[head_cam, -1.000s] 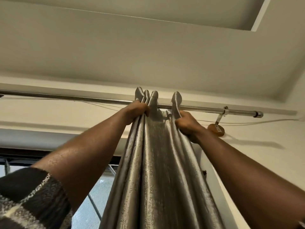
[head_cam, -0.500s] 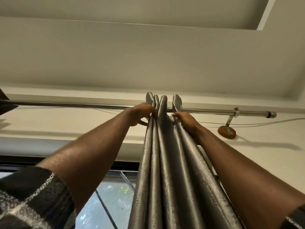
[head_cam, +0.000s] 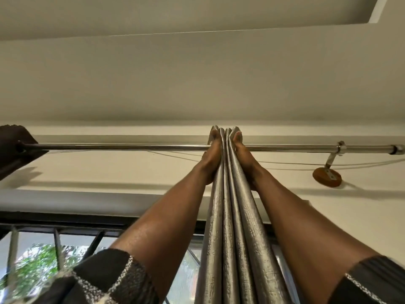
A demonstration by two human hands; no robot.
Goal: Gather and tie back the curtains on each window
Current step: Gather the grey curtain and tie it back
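Silvery pleated curtain [head_cam: 228, 227] betw. flat hands [head_cam: 212, 160] [head_cam: 242, 160]

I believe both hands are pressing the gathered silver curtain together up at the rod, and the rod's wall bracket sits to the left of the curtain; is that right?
Not quite: the head view shows the wall bracket to the right of the curtain. The rest holds: the left hand and right hand press the gathered curtain together up at the rod.
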